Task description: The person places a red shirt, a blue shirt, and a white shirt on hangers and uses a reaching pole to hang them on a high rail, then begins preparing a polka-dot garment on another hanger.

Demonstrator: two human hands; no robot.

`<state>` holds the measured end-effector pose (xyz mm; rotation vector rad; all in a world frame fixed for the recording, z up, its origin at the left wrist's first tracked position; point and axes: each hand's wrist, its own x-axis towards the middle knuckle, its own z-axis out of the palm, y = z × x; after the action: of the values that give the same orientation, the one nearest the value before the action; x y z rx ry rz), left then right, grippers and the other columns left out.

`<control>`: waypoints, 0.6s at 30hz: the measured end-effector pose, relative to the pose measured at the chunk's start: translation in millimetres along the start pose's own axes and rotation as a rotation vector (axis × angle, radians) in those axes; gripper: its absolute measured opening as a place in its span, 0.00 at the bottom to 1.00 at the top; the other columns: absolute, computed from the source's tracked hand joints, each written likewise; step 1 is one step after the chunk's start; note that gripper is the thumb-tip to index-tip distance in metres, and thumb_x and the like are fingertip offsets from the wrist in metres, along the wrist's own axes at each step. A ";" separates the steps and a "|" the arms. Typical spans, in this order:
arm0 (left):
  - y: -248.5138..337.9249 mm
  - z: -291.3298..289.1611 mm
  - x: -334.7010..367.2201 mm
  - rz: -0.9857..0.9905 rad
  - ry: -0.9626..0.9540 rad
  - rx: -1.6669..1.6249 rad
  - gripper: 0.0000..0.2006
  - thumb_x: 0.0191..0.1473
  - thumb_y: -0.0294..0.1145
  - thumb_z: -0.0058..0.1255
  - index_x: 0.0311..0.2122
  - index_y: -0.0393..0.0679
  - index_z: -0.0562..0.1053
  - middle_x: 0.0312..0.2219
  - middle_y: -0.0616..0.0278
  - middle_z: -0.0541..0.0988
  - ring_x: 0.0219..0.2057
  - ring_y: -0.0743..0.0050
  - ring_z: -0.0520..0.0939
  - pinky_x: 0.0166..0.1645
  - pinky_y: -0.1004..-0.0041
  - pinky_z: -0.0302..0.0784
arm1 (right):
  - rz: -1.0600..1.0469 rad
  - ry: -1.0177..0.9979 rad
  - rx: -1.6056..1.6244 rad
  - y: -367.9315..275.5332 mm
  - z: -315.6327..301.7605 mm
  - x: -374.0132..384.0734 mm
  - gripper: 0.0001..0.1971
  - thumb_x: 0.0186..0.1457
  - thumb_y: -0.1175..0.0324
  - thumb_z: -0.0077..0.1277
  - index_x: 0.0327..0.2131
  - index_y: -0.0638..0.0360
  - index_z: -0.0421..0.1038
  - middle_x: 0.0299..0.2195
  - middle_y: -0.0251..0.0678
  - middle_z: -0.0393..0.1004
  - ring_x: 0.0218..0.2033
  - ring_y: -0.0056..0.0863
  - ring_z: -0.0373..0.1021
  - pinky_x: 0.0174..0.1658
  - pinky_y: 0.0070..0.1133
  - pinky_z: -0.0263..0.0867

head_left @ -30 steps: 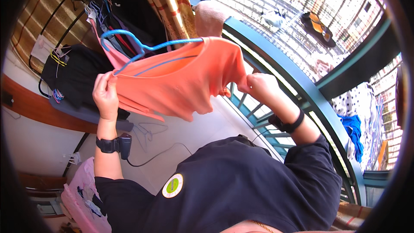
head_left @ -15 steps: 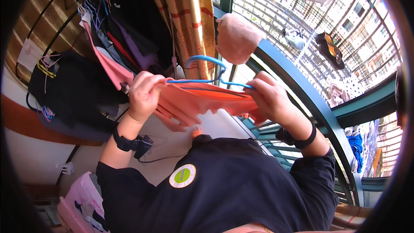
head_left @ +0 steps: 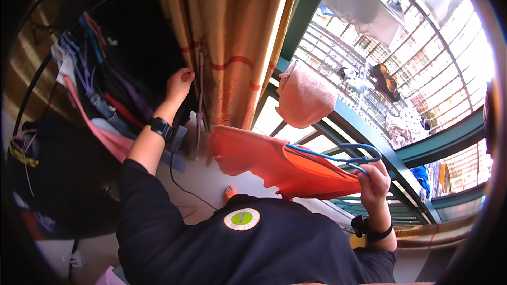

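Observation:
My right hand (head_left: 375, 180) grips a blue clothes hanger (head_left: 317, 153) near its hook. A coral-orange garment (head_left: 248, 153) hangs on this hanger, its far end spread leftward in the air. My left hand (head_left: 179, 85) is away from the garment, raised beside the dark clothes and the edge of the curtain (head_left: 232, 47). Its fingers are curled, and whatever is in them, if anything, is hidden. A thin pinkish pole (head_left: 200, 95) stands just right of that hand.
Clothes on hangers (head_left: 100, 89) crowd a rack at the left, with a dark bundle (head_left: 63, 174) below. A pink fuzzy cloth (head_left: 306, 95) hangs by the teal window frame (head_left: 364, 132). Beyond the window are a metal grille and shoes (head_left: 385, 82). A black cable (head_left: 185, 184) trails below my left arm.
My left hand has let go of the hanger and moved up toward the dark clothes. My right hand has carried the hanger and garment right and lower, and the view has shifted.

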<state>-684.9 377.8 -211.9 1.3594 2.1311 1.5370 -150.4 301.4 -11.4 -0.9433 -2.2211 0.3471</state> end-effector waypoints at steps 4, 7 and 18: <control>-32.6 59.4 28.0 -0.016 -0.142 0.104 0.17 0.48 0.42 0.52 0.39 0.41 0.72 0.30 0.51 0.78 0.34 0.57 0.79 0.37 0.68 0.73 | 0.132 0.030 -0.070 -20.9 -9.0 -14.3 0.05 0.43 0.82 0.48 0.26 0.64 0.70 0.20 0.36 0.69 0.21 0.26 0.65 0.25 0.17 0.60; -77.1 82.1 36.1 0.071 -0.112 0.203 0.19 0.51 0.47 0.46 0.40 0.42 0.72 0.35 0.46 0.76 0.39 0.49 0.76 0.42 0.63 0.70 | 0.200 0.061 -0.068 -34.6 -12.5 -19.6 0.04 0.45 0.82 0.48 0.26 0.65 0.70 0.21 0.36 0.68 0.22 0.26 0.64 0.26 0.18 0.60; 43.7 24.0 -103.2 0.180 -0.091 -0.284 0.11 0.58 0.37 0.40 0.37 0.38 0.67 0.25 0.64 0.71 0.27 0.77 0.71 0.34 0.77 0.68 | 0.300 0.153 -0.016 -40.5 -27.5 -66.9 0.02 0.49 0.76 0.50 0.28 0.63 0.71 0.20 0.37 0.62 0.21 0.31 0.61 0.25 0.22 0.58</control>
<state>-587.6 318.1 -221.9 1.5174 1.6987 1.7284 -119.5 224.8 -4.9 -1.2724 -1.9484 0.3796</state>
